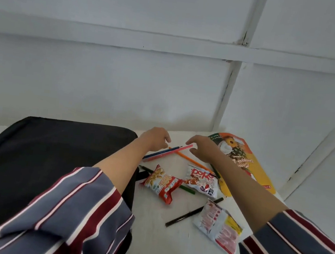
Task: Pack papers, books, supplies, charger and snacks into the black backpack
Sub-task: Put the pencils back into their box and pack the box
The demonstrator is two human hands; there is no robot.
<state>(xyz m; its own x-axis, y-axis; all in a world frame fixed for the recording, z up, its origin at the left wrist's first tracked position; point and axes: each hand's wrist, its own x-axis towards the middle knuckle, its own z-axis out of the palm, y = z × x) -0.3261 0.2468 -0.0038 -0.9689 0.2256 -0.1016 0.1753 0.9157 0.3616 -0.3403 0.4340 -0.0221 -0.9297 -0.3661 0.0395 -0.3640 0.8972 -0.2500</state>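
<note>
A white bench (178,245) is seen, and everything is laid out on it.

The black backpack (40,163) is laid flat on the left side. Its long side runs from near to far. It is probably kept flat and close so that things can be slid in easily. No opening can be seen from here.

A big yellow packet (249,165) is laid flat at the far right, with its long side running from near right to far left.

Three small snack packets are spread in the middle: a red one (162,184), a white and red one (201,181) just to its right, and a pale one (219,229) nearer and further right. They are not yet packed.

Both hands are stretched out to the far middle. The left hand (157,136) is held with loosely bent fingers just above the pens, and nothing is seen held in it. The right hand (202,148) is spread open, with thumb and fingers apart around the far tip of the pink pen (171,154). It looks as if the pens are about to be gathered into one bunch.

The pink pen and a blue pencil (162,154) are laid side by side, running from near left to far right. An orange pen (192,161) is crossed over them, running from far left to near right. A black pen (185,214) is laid nearer, also pointing far right. A green pen (186,190) is partly hidden under the snacks.
</note>
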